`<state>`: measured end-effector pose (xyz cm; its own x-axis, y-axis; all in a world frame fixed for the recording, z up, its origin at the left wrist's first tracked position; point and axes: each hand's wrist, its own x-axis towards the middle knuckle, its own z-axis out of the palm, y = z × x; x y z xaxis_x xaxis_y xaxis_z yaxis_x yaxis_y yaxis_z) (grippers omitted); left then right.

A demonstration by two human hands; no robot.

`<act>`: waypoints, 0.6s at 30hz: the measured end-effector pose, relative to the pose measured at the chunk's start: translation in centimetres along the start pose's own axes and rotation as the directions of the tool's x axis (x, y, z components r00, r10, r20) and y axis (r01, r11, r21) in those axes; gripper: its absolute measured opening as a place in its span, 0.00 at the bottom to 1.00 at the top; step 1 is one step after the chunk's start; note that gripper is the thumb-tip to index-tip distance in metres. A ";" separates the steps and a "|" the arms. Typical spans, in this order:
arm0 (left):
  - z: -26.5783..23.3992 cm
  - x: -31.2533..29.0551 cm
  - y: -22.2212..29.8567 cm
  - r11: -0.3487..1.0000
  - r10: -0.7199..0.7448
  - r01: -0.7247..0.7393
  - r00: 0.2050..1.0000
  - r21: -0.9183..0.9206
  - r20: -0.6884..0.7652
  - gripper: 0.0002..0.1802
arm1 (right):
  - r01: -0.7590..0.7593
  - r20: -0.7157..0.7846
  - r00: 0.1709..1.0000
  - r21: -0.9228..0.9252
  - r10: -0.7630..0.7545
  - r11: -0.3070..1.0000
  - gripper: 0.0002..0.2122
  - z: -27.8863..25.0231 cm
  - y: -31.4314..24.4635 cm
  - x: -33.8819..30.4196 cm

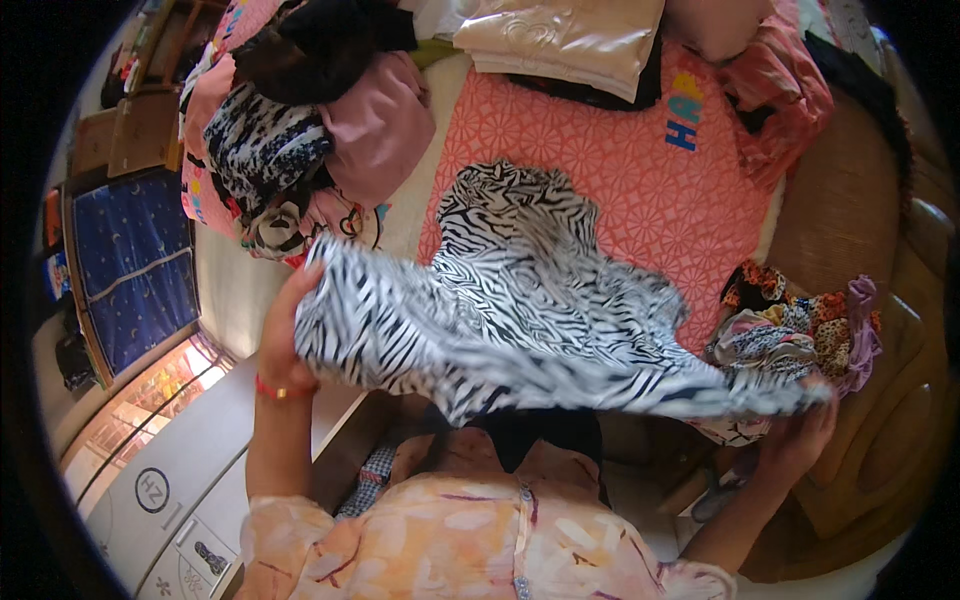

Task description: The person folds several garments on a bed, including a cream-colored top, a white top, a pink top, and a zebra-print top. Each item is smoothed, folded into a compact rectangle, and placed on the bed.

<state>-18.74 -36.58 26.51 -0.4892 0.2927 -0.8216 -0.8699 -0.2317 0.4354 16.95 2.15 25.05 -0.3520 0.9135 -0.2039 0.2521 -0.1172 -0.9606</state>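
Note:
A black-and-white zebra-print garment [540, 280] is stretched wide between my two hands. Its far part lies on the coral patterned bedsheet [700, 200], while the near edge is lifted off it and slightly blurred. My left hand [290, 325], with a red band at the wrist, is closed on the garment's left corner. At the right end, my right hand [808, 415] grips the other corner, held lower and nearer to me. Folds of cloth hide some of the fingers on both hands.
At the far left lies a heap of clothes [370, 125], pink, black and patterned. Folded cream satin cloth [570, 45] is stacked at the back. A smaller pile of printed garments [780, 335] sits near the carved wooden bed end [880, 420]. A pale cabinet [150, 490] stands at lower left.

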 end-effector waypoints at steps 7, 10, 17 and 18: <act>7.4 -0.2 7.8 0.863 0.414 -0.503 0.755 0.045 0.507 0.19 | 0.063 0.289 0.929 0.496 -0.233 0.866 0.19 -3.5 -6.7 12.3; 5.5 -2.0 7.7 0.865 0.445 -0.501 0.793 0.030 0.415 0.21 | 0.112 0.283 0.907 0.550 -0.311 0.828 0.17 -8.1 -6.9 9.1; -2.3 -5.5 0.7 0.901 0.427 -0.406 0.893 0.154 -0.144 0.20 | -0.119 0.429 0.893 0.516 -0.136 0.848 0.16 -1.5 -3.3 -0.8; -3.1 -5.0 -0.9 0.914 0.372 -0.379 0.925 0.147 0.073 0.19 | -0.085 0.355 0.933 0.377 -0.059 0.922 0.16 -2.0 -1.4 -2.5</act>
<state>-15.34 -40.78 29.11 -0.7811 0.2520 -0.5714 -0.6185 -0.1860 0.7635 19.24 0.84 27.29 -0.6629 0.7212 -0.2008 -0.0773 -0.3328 -0.9398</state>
